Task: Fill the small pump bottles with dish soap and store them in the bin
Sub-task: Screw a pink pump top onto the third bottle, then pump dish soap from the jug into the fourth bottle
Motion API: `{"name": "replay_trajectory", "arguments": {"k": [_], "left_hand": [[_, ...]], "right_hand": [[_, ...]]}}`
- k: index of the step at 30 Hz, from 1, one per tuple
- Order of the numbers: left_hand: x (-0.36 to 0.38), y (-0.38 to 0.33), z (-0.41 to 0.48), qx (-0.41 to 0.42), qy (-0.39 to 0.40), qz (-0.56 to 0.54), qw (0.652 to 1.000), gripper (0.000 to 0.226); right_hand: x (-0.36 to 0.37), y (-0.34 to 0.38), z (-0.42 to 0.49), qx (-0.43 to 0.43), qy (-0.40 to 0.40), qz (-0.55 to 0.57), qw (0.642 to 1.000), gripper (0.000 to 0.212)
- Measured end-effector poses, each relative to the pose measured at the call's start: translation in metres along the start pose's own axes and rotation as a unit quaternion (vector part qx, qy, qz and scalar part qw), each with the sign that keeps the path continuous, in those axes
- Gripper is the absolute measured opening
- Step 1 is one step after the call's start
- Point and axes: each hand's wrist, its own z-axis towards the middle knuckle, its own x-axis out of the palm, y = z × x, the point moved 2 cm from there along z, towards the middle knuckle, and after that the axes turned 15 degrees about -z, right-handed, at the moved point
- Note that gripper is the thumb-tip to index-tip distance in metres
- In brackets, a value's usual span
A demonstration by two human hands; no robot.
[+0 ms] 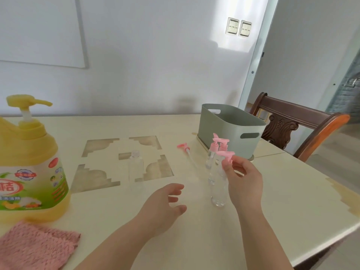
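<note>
Bottles: 4 small clear on desk (292, 191). 3 capped bottles (219, 191) w/ pink pumps stood near 1 green bin (229, 129), 1 uncapped bottle (135, 168) apart, 1 loose pump (184, 148) between. Right hand (243, 184) pinched nearest pump (226, 154); left hand (165, 203) hovered spread. 1 soap jug (29, 172), label cropped, unreadable.

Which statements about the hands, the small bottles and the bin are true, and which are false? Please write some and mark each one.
1. The right hand pinches the pink pump of a capped bottle. True.
2. The left hand holds the dish soap jug. False: it is open and holds nothing; the jug stands apart, at the far left.
3. An open bottle stands with no pump on it. True.
4. The loose pump lies inside the bin. False: it lies on the table, left of the bin.
</note>
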Motion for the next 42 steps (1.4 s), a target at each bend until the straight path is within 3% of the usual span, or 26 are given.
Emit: {"name": "replay_trajectory", "arguments": {"k": [4,8,11,14,16,19,21,25,31,37,42], "left_hand": [[-0.020,-0.003,-0.009,0.002,-0.024,-0.010,1.000,0.035],[-0.052,-0.006,-0.021,0.010,-0.074,-0.017,0.997,0.026],[-0.075,-0.009,-0.030,0.015,-0.112,-0.029,0.993,0.023],[-0.097,-0.011,-0.039,0.023,-0.147,-0.035,0.988,0.021],[-0.110,-0.010,-0.045,0.023,-0.166,-0.038,0.985,0.020],[-0.125,-0.010,-0.052,0.022,-0.188,-0.036,0.981,0.021],[-0.132,-0.009,-0.055,0.027,-0.200,-0.036,0.979,0.025],[-0.141,-0.009,-0.062,0.021,-0.217,-0.034,0.975,0.027],[-0.149,-0.010,-0.069,0.029,-0.225,-0.004,0.974,0.024],[-0.154,-0.021,-0.073,0.049,-0.235,0.016,0.971,0.020],[-0.163,-0.054,-0.081,0.131,-0.272,0.000,0.953,0.021]], "right_hand": [[0.003,0.006,-0.008,-0.019,-0.052,-0.046,0.997,0.035],[0.011,0.036,-0.029,-0.171,-0.126,-0.145,0.966,0.065],[0.031,0.054,-0.045,-0.259,-0.129,-0.165,0.943,0.062],[0.062,0.066,-0.061,-0.300,-0.061,-0.139,0.942,0.046],[0.083,0.071,-0.070,-0.288,0.038,-0.126,0.949,0.042],[0.113,0.072,-0.079,-0.194,0.215,-0.138,0.947,0.053],[0.130,0.070,-0.083,-0.142,0.265,-0.144,0.943,0.061],[0.149,0.070,-0.087,-0.087,0.275,-0.112,0.951,0.070],[0.159,0.073,-0.085,-0.047,0.237,-0.083,0.967,0.057],[0.165,0.076,-0.085,-0.037,0.239,-0.057,0.969,0.043],[0.158,0.102,-0.090,-0.083,0.226,-0.002,0.971,0.040]]}}
